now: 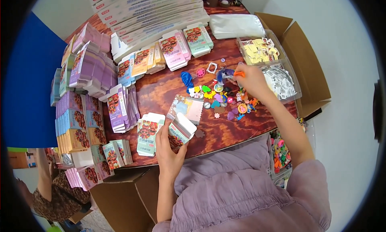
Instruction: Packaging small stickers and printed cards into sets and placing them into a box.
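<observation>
My left hand (168, 153) is wrapped round a small green carton (176, 138), tilted, with its white flap standing open at the top. Beside it lies a stack of matching green cartons (148, 135). Just beyond the carton is a square notepad (196, 108) with a scalloped edge. My right hand (254, 82) is closed, fingertips together on a small orange trinket (240, 74), over the far right of the scattered plastic trinkets (219, 97). A purple and grey fuzzy item (225, 76) is next to those fingertips; whether they touch it is unclear.
Stacks of purple cartons (116, 107) and pink cartons (173, 51) line the left and back. Flat white boxes (157, 19) pile up behind. At right are a tray of yellow packets (257, 51), silvery packets (279, 81) and a cardboard box (307, 63). Another person's arm (43, 171) shows at lower left.
</observation>
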`<action>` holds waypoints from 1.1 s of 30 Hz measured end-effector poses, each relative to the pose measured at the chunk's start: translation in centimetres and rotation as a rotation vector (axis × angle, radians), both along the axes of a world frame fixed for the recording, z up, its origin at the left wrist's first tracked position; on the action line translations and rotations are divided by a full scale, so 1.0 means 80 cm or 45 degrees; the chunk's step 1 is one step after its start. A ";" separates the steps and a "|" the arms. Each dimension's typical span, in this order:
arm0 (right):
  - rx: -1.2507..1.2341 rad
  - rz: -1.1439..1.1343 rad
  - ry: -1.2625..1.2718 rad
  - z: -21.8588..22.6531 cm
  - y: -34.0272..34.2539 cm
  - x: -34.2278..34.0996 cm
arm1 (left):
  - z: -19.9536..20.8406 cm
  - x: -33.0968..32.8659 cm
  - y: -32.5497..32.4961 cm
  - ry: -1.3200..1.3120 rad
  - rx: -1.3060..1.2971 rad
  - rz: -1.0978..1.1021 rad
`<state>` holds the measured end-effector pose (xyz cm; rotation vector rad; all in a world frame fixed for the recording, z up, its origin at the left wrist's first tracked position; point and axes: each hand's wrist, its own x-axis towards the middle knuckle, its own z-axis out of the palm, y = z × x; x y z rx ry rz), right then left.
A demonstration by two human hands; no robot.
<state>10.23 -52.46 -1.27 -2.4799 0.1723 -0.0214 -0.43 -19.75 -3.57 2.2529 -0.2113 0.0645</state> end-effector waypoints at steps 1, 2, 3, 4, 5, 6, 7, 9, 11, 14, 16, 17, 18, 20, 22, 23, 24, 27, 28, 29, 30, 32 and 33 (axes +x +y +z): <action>-0.001 -0.005 -0.001 0.005 -0.006 0.001 | 0.002 0.002 0.000 -0.013 0.016 -0.017; 0.225 0.031 -0.012 0.008 -0.015 0.002 | 0.005 0.004 0.001 -0.014 0.015 -0.023; 0.453 0.075 -0.022 0.012 -0.020 0.005 | 0.007 0.004 0.001 -0.032 0.030 -0.021; 0.642 0.045 0.055 0.017 -0.021 0.007 | 0.008 0.005 0.000 -0.049 0.046 -0.020; 0.641 0.046 0.055 0.024 -0.022 0.006 | 0.007 0.006 0.000 -0.050 0.044 -0.019; 0.818 0.051 0.147 0.032 -0.023 0.004 | 0.006 0.006 0.000 -0.055 0.045 -0.023; 0.995 0.059 0.243 0.037 -0.024 0.004 | 0.006 0.006 0.000 -0.060 0.046 -0.022; 1.073 0.089 0.251 0.031 -0.032 0.002 | 0.008 0.008 -0.004 -0.057 0.040 -0.037; 1.233 0.100 0.328 0.030 -0.035 -0.003 | 0.008 0.009 -0.008 -0.052 0.033 -0.050; 1.322 0.121 0.367 0.036 -0.032 -0.005 | 0.006 0.011 -0.012 -0.053 0.020 -0.090; 1.277 0.131 0.375 0.038 -0.031 -0.007 | 0.006 0.013 -0.016 -0.030 -0.004 -0.111; 1.234 0.150 0.387 0.038 -0.029 -0.007 | 0.005 0.013 -0.018 -0.029 -0.001 -0.104; 1.237 0.155 0.391 0.042 -0.026 -0.009 | 0.004 0.014 -0.020 -0.049 0.036 -0.129; 1.097 0.338 0.477 0.062 -0.013 -0.018 | -0.002 0.015 -0.025 -0.082 0.045 -0.173; 1.013 0.465 0.582 0.085 0.008 -0.026 | 0.004 0.018 -0.033 -0.056 0.031 -0.214; 0.918 0.584 0.680 0.093 0.021 -0.029 | 0.006 0.018 -0.038 -0.034 0.010 -0.262; 0.886 0.658 0.796 0.098 0.036 -0.028 | 0.004 0.017 -0.043 -0.060 0.013 -0.269; 0.658 0.802 0.890 0.078 0.080 -0.027 | 0.008 0.012 -0.050 -0.031 0.011 -0.279; 0.449 0.856 0.627 0.063 0.088 -0.030 | 0.007 0.011 -0.051 -0.031 0.012 -0.291; 0.236 0.907 0.365 0.049 0.097 -0.034 | 0.004 0.010 -0.051 -0.067 0.073 -0.258; 0.129 0.829 0.255 0.038 0.110 -0.044 | 0.001 0.009 -0.050 -0.103 0.135 -0.224; -0.012 0.699 0.117 0.032 0.132 -0.059 | -0.002 0.007 -0.054 -0.121 0.158 -0.183; -0.011 0.702 0.118 0.029 0.138 -0.062 | -0.003 0.005 -0.055 -0.139 0.177 -0.142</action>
